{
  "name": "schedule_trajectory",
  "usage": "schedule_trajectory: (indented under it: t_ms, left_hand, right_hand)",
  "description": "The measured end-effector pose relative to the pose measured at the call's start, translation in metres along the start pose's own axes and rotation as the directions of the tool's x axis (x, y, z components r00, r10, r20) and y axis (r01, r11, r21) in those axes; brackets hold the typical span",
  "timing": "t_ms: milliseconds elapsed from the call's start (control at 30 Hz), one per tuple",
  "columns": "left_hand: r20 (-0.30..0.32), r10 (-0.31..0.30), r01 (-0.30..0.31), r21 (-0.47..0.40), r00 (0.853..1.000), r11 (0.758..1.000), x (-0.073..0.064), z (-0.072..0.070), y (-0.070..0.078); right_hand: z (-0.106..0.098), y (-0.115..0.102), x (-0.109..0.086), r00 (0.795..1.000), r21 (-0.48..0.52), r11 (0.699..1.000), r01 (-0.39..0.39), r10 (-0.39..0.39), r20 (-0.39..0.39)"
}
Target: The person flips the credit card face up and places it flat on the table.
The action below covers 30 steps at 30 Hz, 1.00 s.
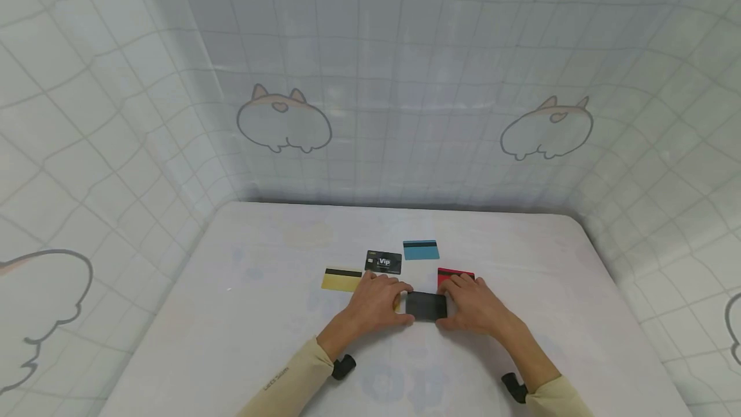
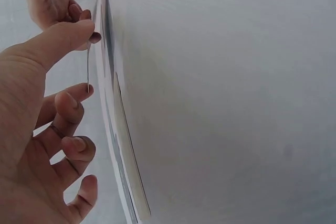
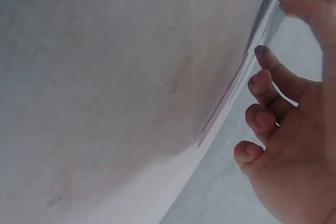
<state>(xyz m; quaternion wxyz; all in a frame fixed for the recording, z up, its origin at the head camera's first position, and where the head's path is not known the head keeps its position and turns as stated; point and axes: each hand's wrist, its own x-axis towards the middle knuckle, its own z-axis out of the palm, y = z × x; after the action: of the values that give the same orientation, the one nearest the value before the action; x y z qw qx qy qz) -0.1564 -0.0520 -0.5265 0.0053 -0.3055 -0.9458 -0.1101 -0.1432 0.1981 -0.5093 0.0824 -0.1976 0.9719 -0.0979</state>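
Observation:
A plain black card [image 1: 426, 307] lies level between the two hands near the table's middle. At its left end, the left hand [image 1: 376, 302] pinches it between thumb and forefinger. The right hand [image 1: 476, 304] holds the opposite end in the same way. In the left wrist view a thin card edge [image 2: 88, 66] spans the left thumb and forefinger, the other fingers loosely bent. A small yellow patch [image 1: 397, 303] shows inside the left hand's grip; I cannot tell what it belongs to. Just beyond the right fingers is a red card [image 1: 448, 275], partly covered by them.
A gold card [image 1: 340, 280] with a dark stripe, a black Vip card [image 1: 383, 262] and a blue card [image 1: 421, 250] lie apart on the white table [image 1: 260, 320]. Grid-patterned curtains [image 1: 405, 82] hang behind and at both sides.

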Motion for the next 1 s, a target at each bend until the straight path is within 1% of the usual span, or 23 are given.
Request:
schedule_trajectory:
  t_ms: [100, 200, 400, 600, 700, 800, 1000]
  left_hand:
    - [0.0, -0.01, 0.01, -0.017, 1.0, 1.0, 0.0, 0.0, 0.0]
    - [0.007, -0.017, 0.017, -0.032, 1.0, 0.999, -0.001, 0.0, -0.001]
    - [0.04, -0.011, 0.013, -0.053, 0.999, 0.999, -0.001, -0.002, 0.0]
    - [0.097, 0.013, 0.001, -0.137, 0.995, 0.991, 0.0, -0.003, 0.0]
    - [0.118, 0.012, 0.011, -0.189, 0.993, 0.982, 0.001, -0.004, 0.0]
    - [0.112, 0.01, 0.015, -0.214, 0.994, 0.977, 0.002, -0.006, -0.001]
    - [0.061, 0.021, -0.008, -0.22, 0.998, 0.976, 0.002, -0.008, 0.0]
  right_hand:
    - [0.0, 0.001, 0.0, 0.999, -0.023, 1.0, 0.02, -0.021, -0.031]
    - [-0.001, 0.001, -0.001, 0.998, -0.021, 0.999, 0.026, -0.027, -0.051]
    - [-0.006, -0.001, -0.003, 0.992, 0.012, 0.998, 0.054, -0.052, -0.112]
    - [-0.011, -0.005, -0.004, 0.982, 0.069, 0.992, 0.105, -0.092, -0.166]
    - [-0.012, -0.008, -0.003, 0.977, 0.106, 0.986, 0.129, -0.108, -0.181]
    - [-0.014, -0.009, -0.003, 0.976, 0.156, 0.977, 0.145, -0.116, -0.185]
    - [-0.016, -0.014, -0.001, 0.977, 0.28, 0.943, 0.179, -0.136, -0.167]
